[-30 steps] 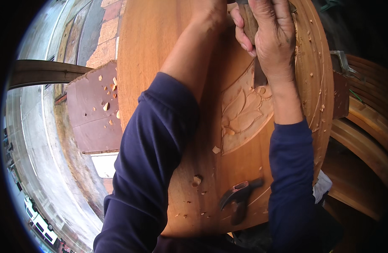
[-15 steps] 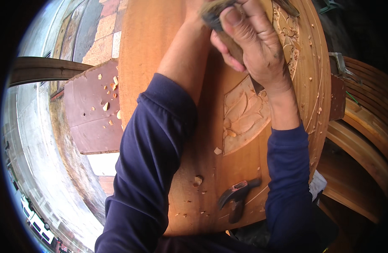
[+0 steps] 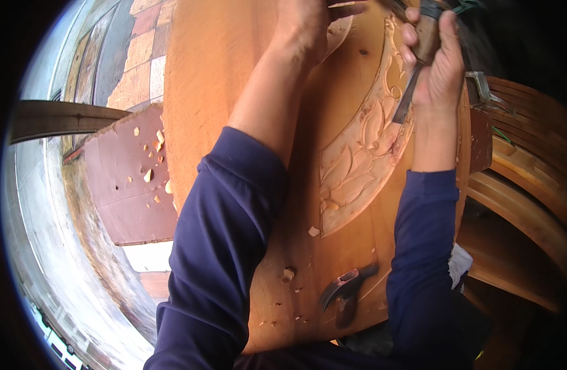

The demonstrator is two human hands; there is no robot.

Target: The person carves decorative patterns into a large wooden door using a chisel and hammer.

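My right hand point(image 3: 442, 77) is closed around the wooden handle of a chisel point(image 3: 426, 38). Its flat metal blade angles down to the left, the tip over the carved leaf-and-scroll relief point(image 3: 351, 166) on a curved wooden panel point(image 3: 225, 80). At the top edge, my left hand point(image 3: 301, 28) is partly cut off; the fingers that show are stretched apart to the right, with nothing visible in them. A claw hammer point(image 3: 348, 290) with a dark head lies on the panel's near part, apart from both hands.
Wood chips point(image 3: 288, 275) lie scattered on the panel and on a reddish-brown board point(image 3: 126, 185) sticking out at left. Curved wooden pieces point(image 3: 518, 216) are stacked at right. A whitish cloth or bag point(image 3: 460, 266) sits by my right sleeve.
My right hand has moved right with the chisel, away from my left hand, uncovering more of the carving. My left hand has come slightly nearer, and its fingers now show spread.
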